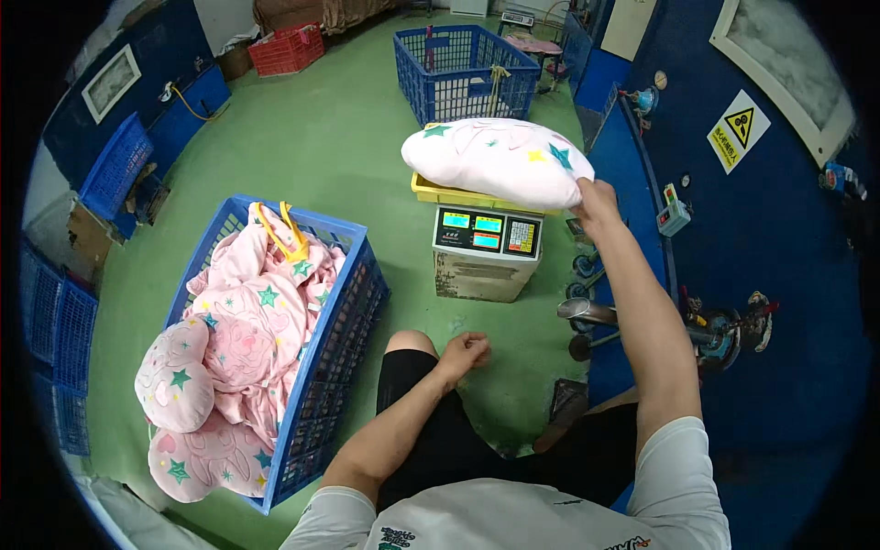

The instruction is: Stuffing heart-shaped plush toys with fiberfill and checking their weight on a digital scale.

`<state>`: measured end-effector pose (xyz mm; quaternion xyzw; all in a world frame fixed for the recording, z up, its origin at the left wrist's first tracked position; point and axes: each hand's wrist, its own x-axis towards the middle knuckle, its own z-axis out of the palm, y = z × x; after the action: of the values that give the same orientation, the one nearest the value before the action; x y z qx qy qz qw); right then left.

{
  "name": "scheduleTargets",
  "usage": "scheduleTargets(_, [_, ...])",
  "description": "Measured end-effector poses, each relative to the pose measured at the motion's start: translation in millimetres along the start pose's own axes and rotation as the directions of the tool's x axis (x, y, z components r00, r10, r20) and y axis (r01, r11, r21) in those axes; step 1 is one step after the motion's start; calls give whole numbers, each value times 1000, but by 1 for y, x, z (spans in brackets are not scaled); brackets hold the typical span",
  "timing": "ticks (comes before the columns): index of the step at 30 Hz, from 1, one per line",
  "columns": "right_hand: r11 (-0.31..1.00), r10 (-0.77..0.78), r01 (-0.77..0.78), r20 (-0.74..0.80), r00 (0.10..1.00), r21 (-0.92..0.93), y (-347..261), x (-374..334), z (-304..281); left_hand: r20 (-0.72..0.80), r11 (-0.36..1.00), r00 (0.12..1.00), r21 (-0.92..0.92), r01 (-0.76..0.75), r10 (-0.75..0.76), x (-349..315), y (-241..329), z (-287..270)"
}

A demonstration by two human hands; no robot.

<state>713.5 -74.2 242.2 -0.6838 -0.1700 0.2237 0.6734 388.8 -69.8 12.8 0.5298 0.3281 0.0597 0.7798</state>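
Desk: What is happening at the scale [486, 255]?

Photographer: A worker in a white T-shirt reaches forward, the right hand [598, 203] closed on the near right end of a plump white pillow [495, 163] with star and moon-like stitching, which lies across the yellow tray [451, 194] on top of the scale.

Desk: And the left hand [466, 351]?

Photographer: On the near side of the scale, by the knee, loosely curled. Nothing shows in it, though the palm is hidden and I cannot tell how far the fingers close.

Desk: What surrounds them?

Photographer: Left of the scale and nearer the worker, a blue basket [341, 330] heaped with pink star-patterned plush [268, 298]; beyond the scale, a larger blue crate [417, 78] on the green floor [302, 137].

Desk: What would good handling look like?

Photographer: In my judgement, the pillow calls for centring, since its right end juts past the tray. A light pinch at that end would shift it without denting the filling, and the fingers should be clear before the lit displays are trusted; a resting hand could skew them.
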Motion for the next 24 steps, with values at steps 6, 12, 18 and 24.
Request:
scheduleTargets(6, [960, -188, 231, 252, 949, -155, -31, -154, 49, 53, 661, 950, -730, -175, 309, -17, 97, -31])
scheduleTargets(12, [783, -315, 498, 453, 834, -374, 38, -287, -5, 280, 570, 898, -821, 40, 340, -66, 119, -61])
scheduleTargets(18, [728, -374, 617, 582, 722, -298, 122, -318, -35, 83, 691, 987, -722, -36, 138, -96, 52, -53])
scheduleTargets(24, [730, -328, 542, 482, 812, -416, 121, -299, -64, 76, 752, 992, -658, -25, 100, -77, 70, -8])
